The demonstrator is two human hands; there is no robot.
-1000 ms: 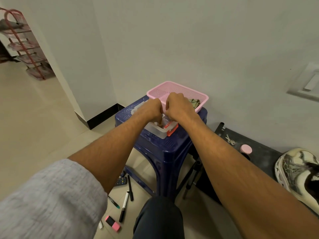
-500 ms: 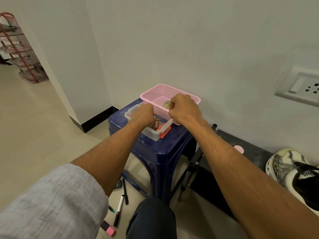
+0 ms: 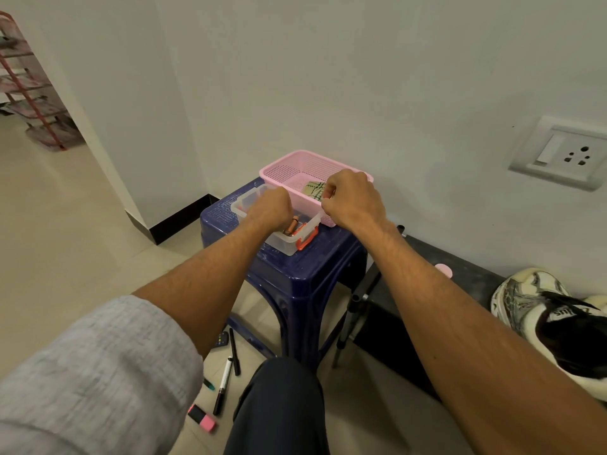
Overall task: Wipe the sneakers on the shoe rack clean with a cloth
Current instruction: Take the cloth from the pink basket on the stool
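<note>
A white, grey and black sneaker [image 3: 525,300] lies on a low black rack [image 3: 427,254] at the right. A folded patterned cloth [image 3: 313,188] lies in a pink basket [image 3: 295,169] on a blue stool [image 3: 295,267]. In front of the basket stands a clear box [image 3: 285,244] with orange latches. My left hand [image 3: 269,208] dips into the box with its fingertips hidden. My right hand [image 3: 353,198] has curled fingers that pinch at the box's far right corner, close against the basket's front wall.
Markers [image 3: 225,382], a pink and black eraser [image 3: 202,418] and a remote [image 3: 223,339] lie on the floor by my knee. A pink shoe rack [image 3: 33,93] stands far left down the hall. A wall socket [image 3: 561,152] is at the right.
My hands were pressed together over the clear box and have drawn apart, the right one toward the basket. The view has tilted up and right, showing more of the sneaker.
</note>
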